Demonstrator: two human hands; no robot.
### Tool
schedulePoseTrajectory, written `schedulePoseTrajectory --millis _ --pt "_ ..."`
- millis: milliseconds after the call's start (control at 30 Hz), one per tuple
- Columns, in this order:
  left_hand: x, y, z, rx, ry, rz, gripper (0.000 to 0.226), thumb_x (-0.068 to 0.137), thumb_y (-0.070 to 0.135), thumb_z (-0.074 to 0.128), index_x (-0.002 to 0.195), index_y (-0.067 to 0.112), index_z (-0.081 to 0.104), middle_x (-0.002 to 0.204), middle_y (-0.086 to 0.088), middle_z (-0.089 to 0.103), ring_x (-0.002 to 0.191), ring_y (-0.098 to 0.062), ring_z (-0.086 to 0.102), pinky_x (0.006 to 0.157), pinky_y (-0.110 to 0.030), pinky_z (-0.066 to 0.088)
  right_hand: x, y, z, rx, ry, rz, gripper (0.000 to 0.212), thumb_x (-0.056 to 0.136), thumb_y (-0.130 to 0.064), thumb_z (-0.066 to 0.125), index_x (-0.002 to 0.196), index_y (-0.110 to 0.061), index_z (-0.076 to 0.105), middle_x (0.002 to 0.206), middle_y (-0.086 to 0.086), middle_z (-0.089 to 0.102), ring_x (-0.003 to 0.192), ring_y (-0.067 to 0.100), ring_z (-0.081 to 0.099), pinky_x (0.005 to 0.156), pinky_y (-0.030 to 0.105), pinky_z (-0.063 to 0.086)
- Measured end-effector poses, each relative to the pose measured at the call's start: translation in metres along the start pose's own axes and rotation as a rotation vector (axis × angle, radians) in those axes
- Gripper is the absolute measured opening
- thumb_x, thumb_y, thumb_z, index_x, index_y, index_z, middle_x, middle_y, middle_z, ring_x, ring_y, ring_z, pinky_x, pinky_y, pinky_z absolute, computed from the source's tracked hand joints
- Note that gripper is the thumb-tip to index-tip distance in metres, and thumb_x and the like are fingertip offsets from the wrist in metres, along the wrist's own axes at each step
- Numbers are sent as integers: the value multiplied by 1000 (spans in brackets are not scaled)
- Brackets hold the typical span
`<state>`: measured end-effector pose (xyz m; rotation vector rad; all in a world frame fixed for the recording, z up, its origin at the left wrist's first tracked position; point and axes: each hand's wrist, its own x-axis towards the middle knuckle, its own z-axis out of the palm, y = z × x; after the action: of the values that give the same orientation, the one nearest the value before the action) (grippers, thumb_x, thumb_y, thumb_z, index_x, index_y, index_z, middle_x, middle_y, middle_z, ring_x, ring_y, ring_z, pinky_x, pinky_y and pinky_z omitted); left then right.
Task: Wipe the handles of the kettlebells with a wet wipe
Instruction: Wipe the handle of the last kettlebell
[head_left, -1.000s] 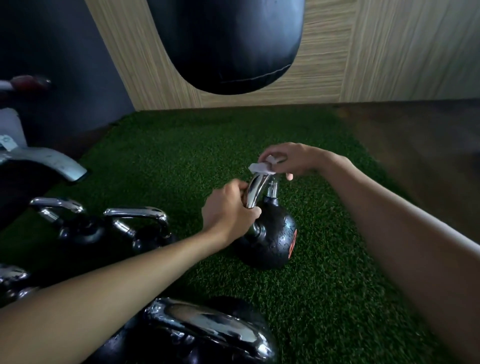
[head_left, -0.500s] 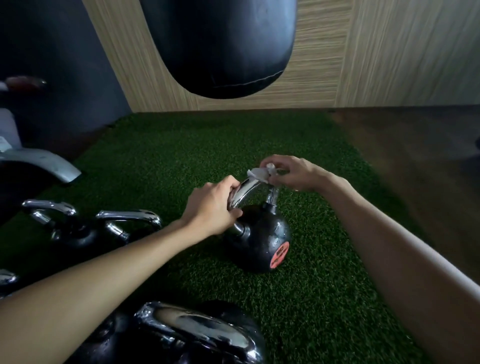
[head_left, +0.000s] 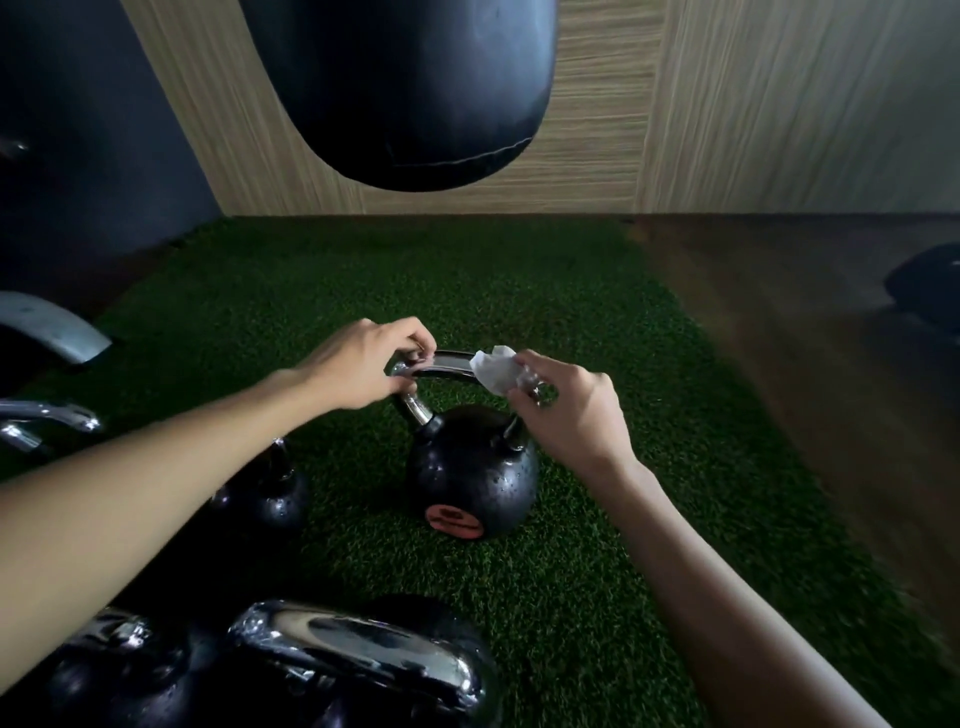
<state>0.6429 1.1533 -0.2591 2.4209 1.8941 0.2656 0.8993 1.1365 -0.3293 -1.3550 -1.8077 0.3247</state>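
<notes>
A: What has been changed since half a second ago?

B: The kettlebell (head_left: 472, 483) has been turned on the turf (head_left: 519, 291). Its orange label, then angled to the right, is now faced toward the camera, and the chrome handle (head_left: 449, 364) is seen broadside. The wet wipe (head_left: 493, 371) has been shifted from the handle's top to its right end.

A: How is the wipe placed against the fingers?

B: It is bunched over the handle's right bend and pinched there by the right hand (head_left: 571, 415), between thumb and fingertips (head_left: 519, 401). The remaining fingers are curled in.

A: And the other hand?

B: The handle's left corner is gripped by the left hand (head_left: 358, 371), with the fingers (head_left: 415, 340) hooked over the top bar. A bare stretch of chrome is left between the two hands.

A: What is found around it?

B: The kettlebell is stood upright mid-turf. A smaller kettlebell (head_left: 265, 499) is seen just to its left, partly hidden by the left forearm. A large kettlebell (head_left: 358, 660) is set nearest the camera. A black punching bag (head_left: 405, 88) is hung above, before a wood-panelled wall (head_left: 753, 104).
</notes>
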Motion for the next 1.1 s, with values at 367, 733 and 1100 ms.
schedulePoseTrajectory --millis 367,733,1100 --pt "-8 3 12 0 87 1 38 90 20 76 124 28 60 124 -3 73 55 1 52 47 -18 35 -3 -16 -1 -10 -40 63 37 88 -18 70 121 -33 70 100 -5 77 73 24 69 69 39 60" --pt "-22 3 21 -83 104 14 65 87 28 80 141 28 43 128 -3 70 83 -15 71 66 -28 58 2 -19 -6 -15 -52 104 40 89 -20 74 126 -35 70 109 -2 78 92 23 74 79 38 61" --pt "-59 25 11 -224 300 26 28 88 44 69 111 31 60 106 17 70 85 -3 66 59 -22 50 -51 -40 -32 -150 -9 329 30 87 -33 77 117 -37 75 109 -5 78 95 19 73 81 31 57"
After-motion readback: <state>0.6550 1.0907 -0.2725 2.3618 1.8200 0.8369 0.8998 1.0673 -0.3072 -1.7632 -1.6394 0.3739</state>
